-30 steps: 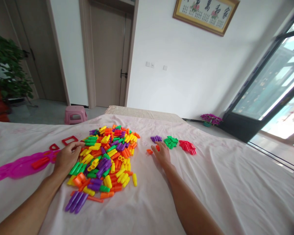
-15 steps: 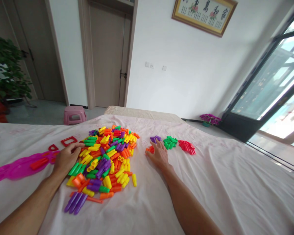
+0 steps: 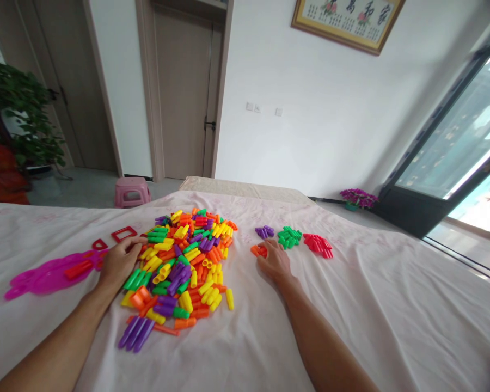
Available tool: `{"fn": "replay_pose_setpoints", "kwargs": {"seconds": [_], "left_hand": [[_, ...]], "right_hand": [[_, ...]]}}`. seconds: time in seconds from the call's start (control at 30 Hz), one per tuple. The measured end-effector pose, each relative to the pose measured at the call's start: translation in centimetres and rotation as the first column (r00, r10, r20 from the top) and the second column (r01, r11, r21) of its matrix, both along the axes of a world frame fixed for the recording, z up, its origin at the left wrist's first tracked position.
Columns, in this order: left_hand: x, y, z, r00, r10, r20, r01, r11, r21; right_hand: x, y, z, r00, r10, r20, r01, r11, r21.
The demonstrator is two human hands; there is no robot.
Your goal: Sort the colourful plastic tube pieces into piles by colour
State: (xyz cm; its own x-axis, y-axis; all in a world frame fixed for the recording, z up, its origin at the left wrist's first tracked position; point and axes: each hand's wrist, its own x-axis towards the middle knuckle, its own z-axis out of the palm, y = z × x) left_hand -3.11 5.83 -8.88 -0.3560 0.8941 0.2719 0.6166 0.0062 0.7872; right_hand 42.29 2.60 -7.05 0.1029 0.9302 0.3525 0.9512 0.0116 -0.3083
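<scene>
A large heap of bullet-shaped plastic toy pieces (image 3: pixel 191 253) in yellow, orange, green and purple lies on the cloth-covered table (image 3: pixel 245 354). At the heap's left edge rests my left hand (image 3: pixel 123 261), thumb and fingers drawn together; a bit of red shows beyond the fingertips, and what they hold is hidden. My right hand (image 3: pixel 275 261) is right of the heap, fingers curled down on a few orange pieces (image 3: pixel 258 250), which it partly covers. Just beyond it are small groups of purple pieces (image 3: pixel 265 232), green pieces (image 3: pixel 289 237) and red pieces (image 3: pixel 318 245).
Left of the heap lies a magenta plastic tray (image 3: pixel 44 275) with a red piece (image 3: pixel 78 269) on it. Red frame-shaped pieces (image 3: pixel 123 234) are behind it. A pink stool (image 3: pixel 133 191) stands past the table's far edge, with potted magenta flowers (image 3: pixel 358 198) farther right.
My right hand's spread fingers have curled down onto the orange pieces, uncovering the purple group. My left hand stays at the heap's edge. The whole view has shifted slightly.
</scene>
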Motion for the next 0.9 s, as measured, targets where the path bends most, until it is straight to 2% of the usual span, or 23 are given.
{"fn": "replay_pose_setpoints", "kwargs": {"seconds": [0.17, 0.27, 0.37, 0.43, 0.53, 0.63, 0.73, 0.83, 0.9], "left_hand": [[-0.4, 0.5, -0.7, 0.992, -0.036, 0.117, 0.033, 0.999, 0.028], [-0.3, 0.6, -0.6, 0.994, -0.034, 0.099, 0.033, 0.999, 0.016], [-0.2, 0.5, -0.2, 1.0, -0.029, 0.005, 0.03, 0.999, -0.035], [-0.2, 0.4, 0.0, 0.999, -0.036, -0.034, 0.033, 0.997, -0.07], [-0.1, 0.4, 0.2, 0.997, -0.039, -0.06, 0.033, 0.995, -0.092], [-0.1, 0.3, 0.3, 0.996, -0.028, -0.09, 0.02, 0.995, -0.095], [-0.1, 0.3, 0.3, 0.995, -0.032, -0.093, 0.025, 0.997, -0.075], [-0.1, 0.3, 0.3, 0.996, -0.038, -0.085, 0.031, 0.997, -0.076], [0.0, 0.3, 0.3, 0.996, -0.036, -0.081, 0.03, 0.996, -0.081]], "right_hand": [[-0.3, -0.3, 0.3, 1.0, 0.022, 0.003, -0.022, 0.978, 0.205], [-1.7, -0.6, 0.6, 0.981, 0.195, 0.017, -0.191, 0.937, 0.293], [-4.2, -0.9, 0.7, 0.887, 0.456, 0.074, -0.46, 0.853, 0.247], [-6.0, -1.0, 0.7, 0.822, 0.557, 0.12, -0.57, 0.802, 0.18], [-8.1, -0.8, 0.7, 0.754, 0.632, 0.18, -0.651, 0.755, 0.078], [-9.0, -0.6, 0.6, 0.713, 0.675, 0.192, -0.691, 0.723, 0.023], [-9.1, -0.6, 0.4, 0.742, 0.653, 0.152, -0.663, 0.748, 0.021], [-8.7, -0.8, 0.2, 0.801, 0.593, 0.087, -0.598, 0.8, 0.052], [-7.9, -0.7, 0.3, 0.857, 0.516, 0.005, -0.513, 0.85, 0.122]]}}
